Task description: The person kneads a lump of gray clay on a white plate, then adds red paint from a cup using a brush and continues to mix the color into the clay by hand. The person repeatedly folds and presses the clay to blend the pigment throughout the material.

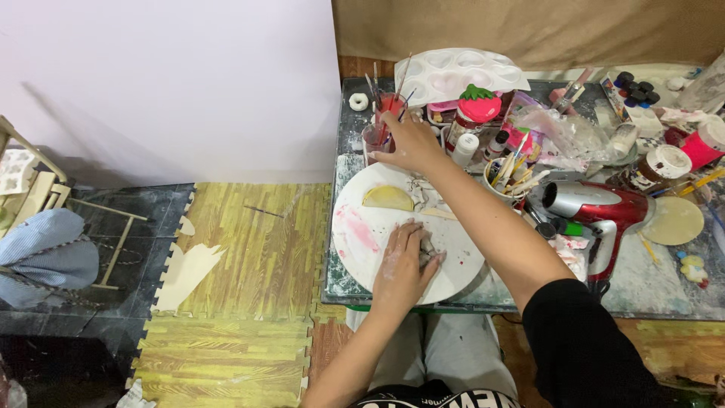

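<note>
My left hand (400, 264) presses closed fingers on a grey clay lump (428, 249) on the round white board (362, 234), while my right hand (404, 140), fingers curled around the brush cup (375, 140), could tip it.

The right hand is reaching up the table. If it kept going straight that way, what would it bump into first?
The right hand points toward the cup of brushes at its fingertips. It seems to touch that cup already, so it would probably push it first. Beyond lies the white paint palette; depth is hard to judge.
</note>
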